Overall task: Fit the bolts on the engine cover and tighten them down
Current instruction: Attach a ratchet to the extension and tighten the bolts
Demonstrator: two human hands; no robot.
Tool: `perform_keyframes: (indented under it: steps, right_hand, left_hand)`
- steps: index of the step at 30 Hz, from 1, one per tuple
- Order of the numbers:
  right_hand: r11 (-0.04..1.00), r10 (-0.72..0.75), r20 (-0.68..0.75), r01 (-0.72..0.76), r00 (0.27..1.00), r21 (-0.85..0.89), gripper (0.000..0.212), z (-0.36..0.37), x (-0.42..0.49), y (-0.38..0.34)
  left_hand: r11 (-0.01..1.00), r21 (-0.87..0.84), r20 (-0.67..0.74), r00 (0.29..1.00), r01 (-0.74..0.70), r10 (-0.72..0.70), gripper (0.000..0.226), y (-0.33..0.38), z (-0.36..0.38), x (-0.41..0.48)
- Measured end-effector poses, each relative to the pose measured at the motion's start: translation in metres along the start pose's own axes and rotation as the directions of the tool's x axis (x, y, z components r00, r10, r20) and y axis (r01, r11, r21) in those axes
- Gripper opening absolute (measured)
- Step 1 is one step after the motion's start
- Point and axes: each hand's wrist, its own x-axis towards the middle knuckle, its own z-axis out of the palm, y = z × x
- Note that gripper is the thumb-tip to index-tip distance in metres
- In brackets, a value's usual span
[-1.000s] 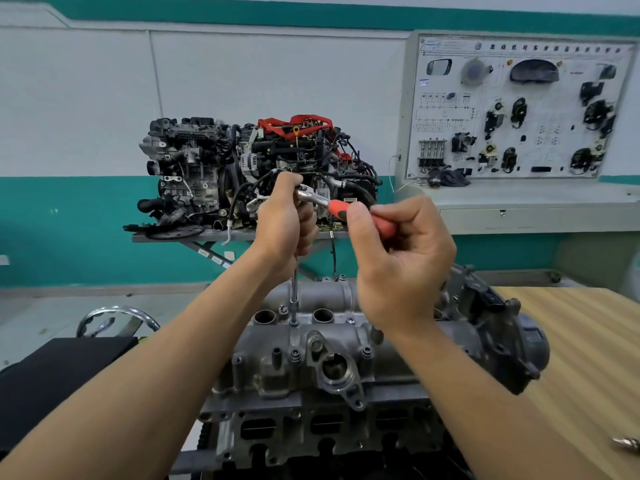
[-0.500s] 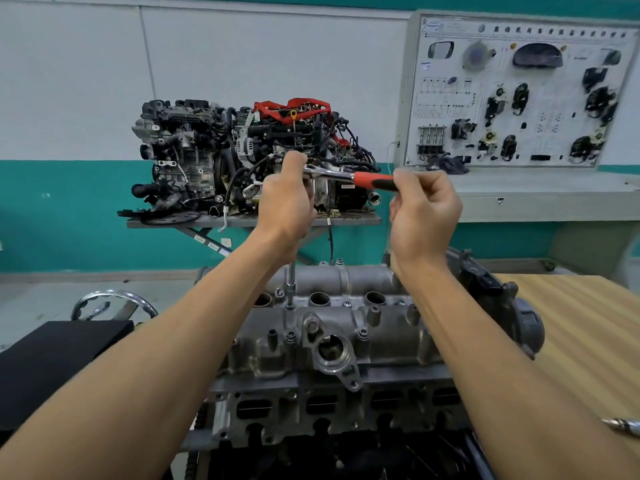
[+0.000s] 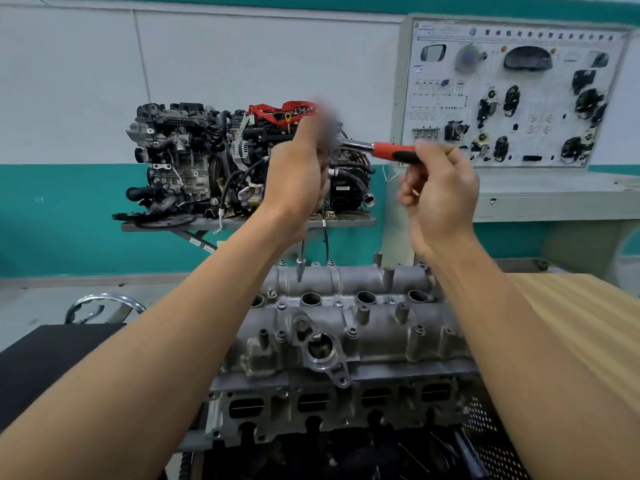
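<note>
Two hands hold one ratchet (image 3: pixel 381 148) above the engine cover (image 3: pixel 346 341). The left hand (image 3: pixel 298 181) curls round the head end (fingertips lost in blur), and the extension bar (image 3: pixel 301 261) drops from under its palm, tip over the cover's rear rail — whether it touches, I cannot tell. The right hand (image 3: pixel 440 199) pinches the red handle's end with curled fingers (image 3: pixel 410 188).

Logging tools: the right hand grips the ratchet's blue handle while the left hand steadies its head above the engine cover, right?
Wrong colour: the head view shows a red handle, not blue. The right hand grips it, the left hand steadies the ratchet head above the engine cover.
</note>
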Motion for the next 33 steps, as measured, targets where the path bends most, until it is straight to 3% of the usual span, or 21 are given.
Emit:
perform_keyframes:
  steps: [7,27,30,31,33]
  right_hand:
    - [0.984,0.037,-0.078,-0.050,0.996,-0.173,0.017,-0.032,-0.002,0.009]
    - [0.977,0.021,-0.069,-0.035,0.997,-0.210,0.018,-0.045,-0.002,-0.002]
    - [0.941,-0.149,-0.025,0.134,0.989,-0.311,0.022,-0.041,-0.020,-0.011]
    - [0.892,-0.266,0.067,0.272,0.962,-0.362,0.023,-0.038,-0.031,-0.014]
    - [0.750,-0.458,0.328,0.557,0.826,-0.357,0.025,-0.028,-0.055,-0.014]
  left_hand:
    - [0.991,-0.050,-0.051,0.991,0.122,-0.124,0.058,-0.040,0.029,-0.005]
    - [0.988,-0.075,-0.048,0.990,0.132,-0.135,0.064,-0.045,0.042,0.001]
    - [0.985,-0.101,-0.047,0.989,0.138,-0.143,0.060,-0.047,0.041,0.003]
    - [0.985,-0.104,-0.054,0.988,0.140,-0.147,0.059,-0.047,0.042,0.005]
    - [0.983,-0.094,-0.087,0.983,0.156,-0.165,0.063,-0.047,0.046,0.008]
